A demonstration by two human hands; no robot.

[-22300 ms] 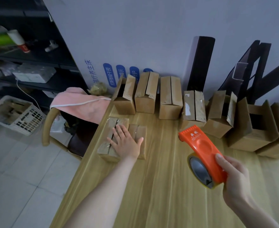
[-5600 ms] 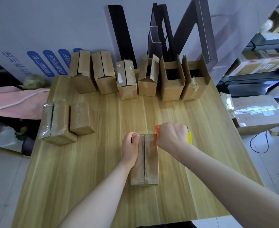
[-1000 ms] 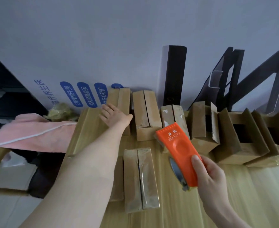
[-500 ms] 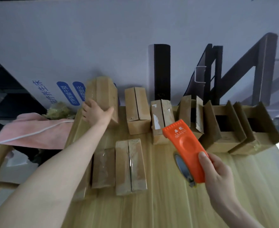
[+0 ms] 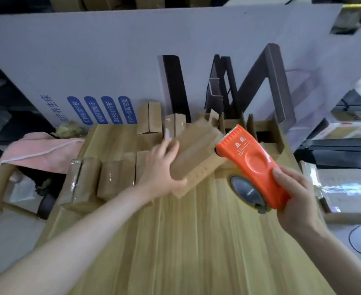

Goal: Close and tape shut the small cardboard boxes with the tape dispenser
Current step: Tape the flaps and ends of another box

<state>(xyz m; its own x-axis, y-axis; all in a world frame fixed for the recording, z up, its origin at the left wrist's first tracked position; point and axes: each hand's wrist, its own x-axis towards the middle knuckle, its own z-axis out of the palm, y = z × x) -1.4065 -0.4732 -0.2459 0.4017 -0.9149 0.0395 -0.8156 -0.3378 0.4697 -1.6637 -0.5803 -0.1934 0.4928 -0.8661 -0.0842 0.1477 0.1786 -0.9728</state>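
Gripping a tilted cardboard box [image 5: 193, 156] in the left hand [image 5: 160, 167], tape dispenser [image 5: 254, 167] beside.

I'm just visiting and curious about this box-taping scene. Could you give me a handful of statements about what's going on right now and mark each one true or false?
1. The right hand holds an orange tape dispenser. True.
2. The left hand is empty. False: it grips a cardboard box, tilted and lifted off the wooden table.
3. Boxes already wrapped in shiny tape lie near the table's left edge. True.
4. The dispenser is pressed onto the held box's seam. False: it is raised beside the box, not taping.
5. A pink cloth lies left of the table. True.
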